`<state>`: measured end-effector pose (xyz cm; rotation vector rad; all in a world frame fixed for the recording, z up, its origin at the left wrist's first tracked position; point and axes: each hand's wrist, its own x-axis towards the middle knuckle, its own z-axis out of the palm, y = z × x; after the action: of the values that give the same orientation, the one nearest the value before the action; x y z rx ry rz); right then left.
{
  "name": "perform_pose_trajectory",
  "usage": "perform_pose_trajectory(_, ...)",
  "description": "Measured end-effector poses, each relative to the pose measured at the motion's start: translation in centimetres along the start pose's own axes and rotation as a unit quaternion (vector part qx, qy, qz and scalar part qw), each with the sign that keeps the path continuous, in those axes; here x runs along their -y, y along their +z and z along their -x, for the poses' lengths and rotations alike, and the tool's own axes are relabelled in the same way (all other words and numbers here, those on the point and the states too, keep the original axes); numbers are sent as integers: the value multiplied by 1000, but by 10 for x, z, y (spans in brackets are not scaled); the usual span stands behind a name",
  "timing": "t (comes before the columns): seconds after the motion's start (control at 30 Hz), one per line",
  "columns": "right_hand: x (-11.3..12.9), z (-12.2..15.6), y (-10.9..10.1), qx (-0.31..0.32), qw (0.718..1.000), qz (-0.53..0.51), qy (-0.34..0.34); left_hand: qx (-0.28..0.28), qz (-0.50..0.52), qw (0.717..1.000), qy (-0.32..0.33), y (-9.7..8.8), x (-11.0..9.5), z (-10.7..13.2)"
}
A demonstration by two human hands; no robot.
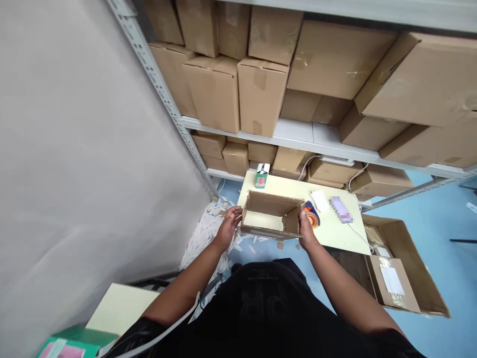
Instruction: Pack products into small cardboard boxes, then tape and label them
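An open cardboard box [271, 215] sits on a pale yellow table [335, 233] in front of me, its flaps up and its inside empty. My left hand [229, 226] grips the box's left wall, fingers curled over the edge. My right hand [305, 229] holds the right wall the same way. Just right of the box lies a tape dispenser [312, 213] with orange and blue parts.
A green and white small box [262, 175] stands at the table's far edge. White labels [319, 200] lie right of the dispenser. Metal shelves [298, 134] full of cardboard boxes rise behind. An open carton [400, 271] lies on the blue floor at right; paper scraps [204, 233] at left.
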<state>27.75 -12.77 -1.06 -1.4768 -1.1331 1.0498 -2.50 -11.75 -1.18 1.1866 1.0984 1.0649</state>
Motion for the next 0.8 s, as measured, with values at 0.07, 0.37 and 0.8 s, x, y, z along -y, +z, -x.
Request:
perform_pose_trajectory(0.07, -9, -14, -5, -5, 1000, -10, 8, 8, -28, 998, -55, 5, 6, -26)
perform_pose_trajectory(0.37, -43, -79, -37, 46, 992, -61, 105, -2, -180, 981, -66, 53, 38, -99)
perform_pose_trajectory(0.8, -87, -103, -37, -43, 985, 26, 167, 92, -348, 931, 60, 49, 29, -141)
